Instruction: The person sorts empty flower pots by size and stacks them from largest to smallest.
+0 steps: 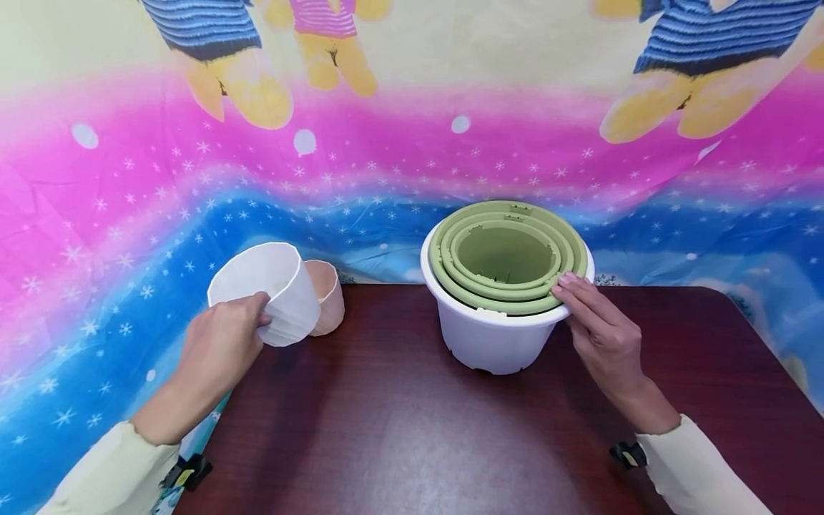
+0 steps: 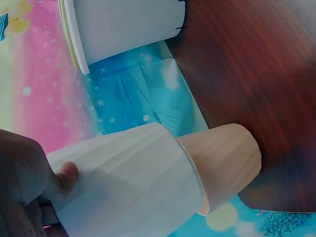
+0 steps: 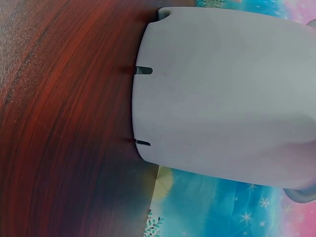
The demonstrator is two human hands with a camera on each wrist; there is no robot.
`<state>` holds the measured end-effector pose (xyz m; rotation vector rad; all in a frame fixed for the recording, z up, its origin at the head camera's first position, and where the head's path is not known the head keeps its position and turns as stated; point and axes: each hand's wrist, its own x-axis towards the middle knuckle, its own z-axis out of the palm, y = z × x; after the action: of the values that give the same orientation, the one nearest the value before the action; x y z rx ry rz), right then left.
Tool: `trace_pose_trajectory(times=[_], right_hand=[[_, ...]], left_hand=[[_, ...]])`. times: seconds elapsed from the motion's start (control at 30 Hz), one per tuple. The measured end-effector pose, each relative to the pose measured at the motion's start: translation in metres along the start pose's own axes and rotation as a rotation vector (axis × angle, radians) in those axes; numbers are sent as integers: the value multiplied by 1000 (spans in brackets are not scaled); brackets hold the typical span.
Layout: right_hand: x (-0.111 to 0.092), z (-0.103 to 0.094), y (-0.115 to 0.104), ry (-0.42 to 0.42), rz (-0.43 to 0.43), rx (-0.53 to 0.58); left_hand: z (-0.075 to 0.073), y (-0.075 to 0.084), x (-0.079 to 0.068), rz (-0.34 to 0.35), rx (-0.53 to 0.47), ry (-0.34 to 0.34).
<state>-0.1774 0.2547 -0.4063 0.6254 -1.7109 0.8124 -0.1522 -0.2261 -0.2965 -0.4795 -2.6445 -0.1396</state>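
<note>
In the head view my left hand [image 1: 225, 332] grips a ribbed white flowerpot [image 1: 292, 307] by its near wall, the thumb flat on its outer side in the left wrist view. The white pot is tilted and partly overlaps a smaller peach pot [image 1: 330, 307] behind it. On the right, a large white flowerpot [image 1: 496, 343] stands upright on the table, with several green pots [image 1: 505, 304] nested inside. My right hand [image 1: 601, 329] holds the right side of its rim, fingertips over the edge at the green pots; the thumb is mostly hidden.
The dark wooden table [image 1: 399, 429] has a rounded far right corner. A printed cloth [image 1: 360, 172] hangs behind it and along its left side. Notches line the large pot's base [image 3: 143, 70] where it meets the table.
</note>
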Motion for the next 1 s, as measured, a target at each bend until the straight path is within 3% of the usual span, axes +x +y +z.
trace_pose_trajectory(times=[0.17,0.47,0.8,1.0], right_hand=[[0,0,-1,6,5,0],[0,1,-2,8,11,0],[-1,2,-1,11,8,-7],[-1,2,-1,13,6,-3]], left_hand=[[-1,4,4,21,-2,23],[-3,14,16,86,-7,142],[-2,27,35,166,-14,180],[-3,36,45,203,-33,169]])
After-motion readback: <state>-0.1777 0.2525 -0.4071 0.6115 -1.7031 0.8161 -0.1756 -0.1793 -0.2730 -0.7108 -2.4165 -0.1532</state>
